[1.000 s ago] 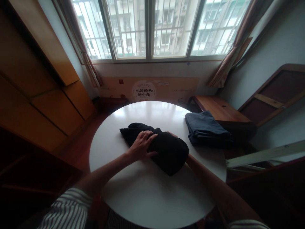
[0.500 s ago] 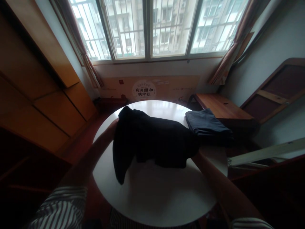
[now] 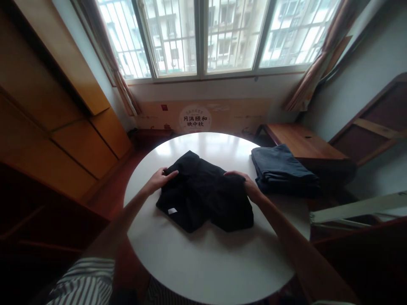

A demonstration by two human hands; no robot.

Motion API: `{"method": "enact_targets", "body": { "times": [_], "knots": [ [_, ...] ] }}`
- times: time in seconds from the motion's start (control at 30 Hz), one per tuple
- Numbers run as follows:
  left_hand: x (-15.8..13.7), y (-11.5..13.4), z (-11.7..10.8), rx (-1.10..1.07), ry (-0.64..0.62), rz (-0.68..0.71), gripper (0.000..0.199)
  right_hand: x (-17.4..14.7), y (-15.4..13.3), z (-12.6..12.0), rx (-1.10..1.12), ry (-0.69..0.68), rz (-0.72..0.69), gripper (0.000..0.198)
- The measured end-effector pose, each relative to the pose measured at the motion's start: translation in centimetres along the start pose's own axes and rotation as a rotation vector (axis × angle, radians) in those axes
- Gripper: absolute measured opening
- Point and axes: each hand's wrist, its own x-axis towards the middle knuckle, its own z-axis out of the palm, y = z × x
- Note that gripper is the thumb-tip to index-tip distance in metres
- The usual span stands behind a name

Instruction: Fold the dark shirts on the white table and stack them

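Observation:
A black garment (image 3: 206, 192) lies bunched across the middle of the round white table (image 3: 203, 262); its exact cut is hard to make out in the dark cloth. A small white label (image 3: 172, 211) shows on its lower left part. My left hand (image 3: 162, 178) grips the garment's left edge, thumb on top. At the upper right edge, my right hand (image 3: 246, 184) is closed on the cloth, with some fingers hidden by it. To the right of that hand sits a folded stack of dark blue clothes (image 3: 282, 169).
Beyond the table on the right stands a low wooden table (image 3: 305, 142). Wooden cabinets (image 3: 82, 144) line the left side. A pale rail (image 3: 356, 212) runs near the table's right edge. Barred windows (image 3: 200, 38) fill the far wall.
The garment has come down flatter and changed shape, and its white label now shows. Both hands have come into clearer view at its edges. The folded stack stays in place.

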Motion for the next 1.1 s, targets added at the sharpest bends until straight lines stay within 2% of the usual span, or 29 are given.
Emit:
{"method": "enact_targets", "body": {
  "times": [0.1,0.13,0.2,0.23,0.27,0.3,0.33,0.4,0.47,0.5,0.57,0.67,0.8,0.83,0.9,0.97,1.0,1.03,1.1],
  "knots": [
    [-1.3,-0.8,0.0,0.128,-0.098,0.055,0.095,-0.3,-0.6,-0.5,-0.227,0.306,-0.158,0.042],
    [-1.9,-0.9,0.0,0.183,-0.084,0.093,0.096,-0.5,-0.9,-0.5,-0.305,0.404,-0.235,0.041],
    [-3.3,-0.9,0.0,0.323,0.049,0.233,0.089,-1.0,-1.9,-0.4,-0.412,0.516,-0.392,0.034],
    [-4.1,-0.8,0.0,0.399,0.114,0.321,0.083,-1.3,-2.5,-0.3,-0.439,0.499,-0.440,0.031],
    [-5.1,-0.9,0.0,0.471,0.138,0.400,0.076,-1.7,-3.2,0.0,-0.453,0.440,-0.449,0.027],
    [-6.0,-0.9,0.0,0.534,0.109,0.458,0.069,-2.1,-3.9,0.3,-0.458,0.331,-0.417,0.023],
    [-6.9,-1.1,0.0,0.584,0.030,0.497,0.064,-2.5,-4.6,0.6,-0.456,0.168,-0.353,0.021],
    [-8.2,-1.5,0.1,0.659,-0.151,0.536,0.049,-3.2,-5.7,1.3,-0.446,-0.254,-0.199,0.020],
    [-8.8,-2.1,0.0,0.699,-0.212,0.563,0.031,-3.6,-6.7,1.9,-0.437,-0.616,-0.109,0.019],
    [-8.9,-2.2,0.0,0.696,-0.196,0.576,0.027,-3.6,-7.0,2.1,-0.438,-0.721,-0.095,0.019],
    [-8.7,-2.2,0.0,0.622,-0.120,0.616,0.026,-3.0,-7.8,2.7,-0.442,-0.787,-0.095,0.019],
    [-8.3,-0.9,0.1,0.413,-0.013,0.747,0.019,-0.3,-9.2,4.2,-0.461,-0.746,-0.144,0.037],
    [-8.1,2.4,0.7,0.199,-0.020,0.886,0.013,4.4,-11.3,7.2,-0.527,-0.486,-0.416,0.082],
    [-8.1,3.3,0.9,0.162,-0.039,0.898,0.014,5.4,-11.8,8.0,-0.542,-0.470,-0.482,0.081],
    [-8.1,4.8,1.4,0.080,-0.053,0.891,0.016,6.6,-12.3,9.2,-0.559,-0.533,-0.578,0.056],
    [-8.1,5.8,1.7,-0.033,0.032,0.858,0.016,7.2,-12.3,9.9,-0.519,-0.585,-0.602,0.023],
    [-8.0,6.1,1.8,-0.100,0.111,0.839,0.016,7.3,-12.1,9.9,-0.474,-0.563,-0.573,0.015],
    [-7.9,6.2,1.9,-0.161,0.198,0.818,0.017,7.3,-11.9,9.9,-0.420,-0.501,-0.516,0.018],
    [-7.6,5.9,2.1,-0.235,0.324,0.741,0.024,7.2,-11.3,9.6,-0.285,-0.278,-0.359,0.033]
  ]
}}
